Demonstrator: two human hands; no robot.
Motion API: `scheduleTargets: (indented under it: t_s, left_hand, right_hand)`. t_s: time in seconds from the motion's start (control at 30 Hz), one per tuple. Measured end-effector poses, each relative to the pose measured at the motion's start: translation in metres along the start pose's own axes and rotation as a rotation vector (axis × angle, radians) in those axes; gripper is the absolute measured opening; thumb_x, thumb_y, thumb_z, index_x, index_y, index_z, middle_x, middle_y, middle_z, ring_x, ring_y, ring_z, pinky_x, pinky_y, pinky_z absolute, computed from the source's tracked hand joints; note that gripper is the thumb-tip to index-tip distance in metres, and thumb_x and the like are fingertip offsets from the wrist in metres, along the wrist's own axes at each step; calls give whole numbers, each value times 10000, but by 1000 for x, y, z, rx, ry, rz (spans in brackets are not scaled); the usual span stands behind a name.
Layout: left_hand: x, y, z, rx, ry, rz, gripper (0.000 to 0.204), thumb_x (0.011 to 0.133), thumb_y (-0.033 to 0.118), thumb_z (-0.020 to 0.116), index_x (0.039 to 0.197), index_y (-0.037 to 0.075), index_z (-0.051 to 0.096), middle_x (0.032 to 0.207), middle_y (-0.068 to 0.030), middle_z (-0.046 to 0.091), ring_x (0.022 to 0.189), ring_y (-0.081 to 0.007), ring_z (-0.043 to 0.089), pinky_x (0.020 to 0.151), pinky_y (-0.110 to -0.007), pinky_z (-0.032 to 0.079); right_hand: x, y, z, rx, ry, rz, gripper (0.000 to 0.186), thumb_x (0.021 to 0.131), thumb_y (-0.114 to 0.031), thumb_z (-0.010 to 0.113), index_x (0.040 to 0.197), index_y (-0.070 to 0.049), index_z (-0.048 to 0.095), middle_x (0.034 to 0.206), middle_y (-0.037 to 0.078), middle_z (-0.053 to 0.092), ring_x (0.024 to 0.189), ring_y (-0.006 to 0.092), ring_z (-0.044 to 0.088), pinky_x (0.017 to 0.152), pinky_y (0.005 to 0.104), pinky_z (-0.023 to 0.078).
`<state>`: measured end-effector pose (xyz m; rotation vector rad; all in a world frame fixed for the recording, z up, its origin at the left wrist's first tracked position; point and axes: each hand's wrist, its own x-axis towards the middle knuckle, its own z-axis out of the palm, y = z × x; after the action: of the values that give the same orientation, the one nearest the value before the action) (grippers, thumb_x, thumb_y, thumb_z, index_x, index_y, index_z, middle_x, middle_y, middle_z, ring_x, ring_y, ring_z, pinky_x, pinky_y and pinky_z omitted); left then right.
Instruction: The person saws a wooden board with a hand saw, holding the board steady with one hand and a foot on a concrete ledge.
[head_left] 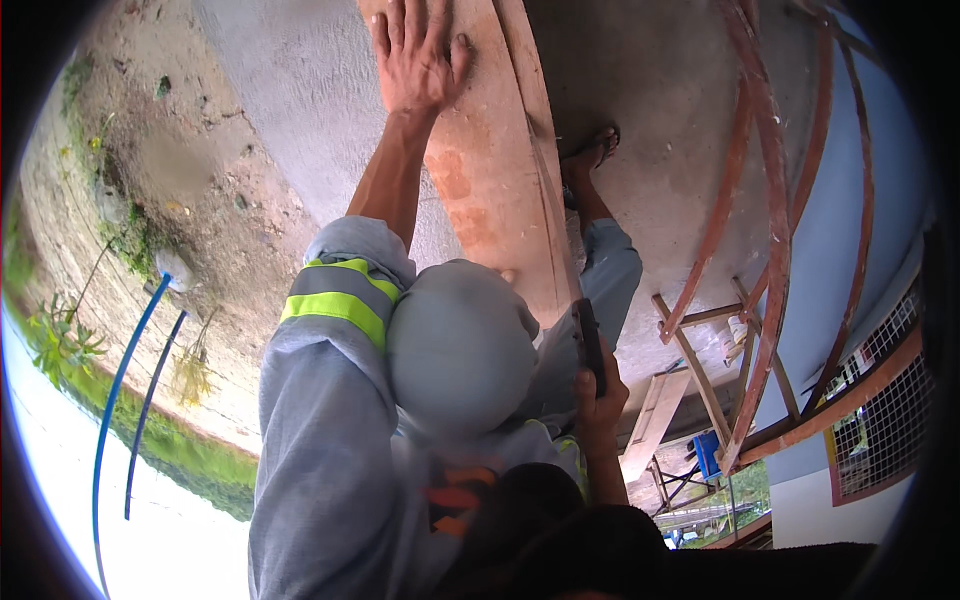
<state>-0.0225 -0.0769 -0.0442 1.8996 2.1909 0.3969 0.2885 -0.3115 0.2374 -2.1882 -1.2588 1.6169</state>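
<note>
My left hand (418, 65) lies flat with spread fingers on a long orange-brown wooden board (490, 150). The board stretches away from me over the grey concrete, and a second narrow strip (527, 70) runs along its right edge. Beside the board's near right edge, my right hand (602, 400) is closed around a dark, narrow handle-like tool (589, 345); its exact kind cannot be made out. My bent knee (460, 345) in grey trousers is over the near part of the board. My sandalled foot (600, 148) rests on the floor to the right.
Reddish-brown frame bars (770, 200) curve through the right side by a blue-grey wall (880, 180). Wooden supports (695, 370) and a blue object (706, 455) stand below them. A grilled window (875, 430) is at lower right. Dirt ground (180, 150) and a blue pole (120, 380) lie left.
</note>
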Motion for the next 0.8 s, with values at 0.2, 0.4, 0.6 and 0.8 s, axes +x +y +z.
scheduleTargets:
  t_s: [0.2, 0.4, 0.6, 0.8]
  left_hand:
    - [5, 6, 7, -37, 37, 38, 693, 993, 342, 484, 1613, 88, 308, 1679, -230, 227, 1561, -433, 169, 1255, -578, 103]
    - [-1, -10, 8, 23, 105, 77, 684, 1010, 349, 468, 1633, 134, 289, 1686, -219, 223, 1561, -433, 174, 1249, -584, 116]
    - [2, 4, 7, -14, 58, 41, 700, 995, 326, 485, 1635, 137, 273, 1681, -219, 235, 1559, -423, 187, 1255, -569, 123]
    - [3, -8, 7, 18, 88, 39, 682, 998, 326, 471, 1626, 125, 300, 1688, -215, 218, 1568, -415, 159, 1258, -565, 96]
  right_hand:
    - [175, -56, 73, -111, 15, -209, 528, 1023, -258, 574, 1443, 54, 500, 1330, 295, 625, 1208, 405, 644, 978, 423, 516]
    - [63, -76, 39, -80, -7, -115, 594, 1005, -298, 576, 1508, -8, 453, 1375, 273, 605, 1259, 417, 613, 1040, 453, 488]
    - [-5, -35, -3, -203, -116, 144, 643, 1018, -413, 532, 1537, -47, 430, 1383, 229, 617, 1247, 420, 620, 1014, 444, 508]
    - [19, -2, 15, -5, -12, -90, 591, 1015, -336, 551, 1462, 47, 503, 1311, 207, 670, 1189, 260, 647, 1010, 389, 502]
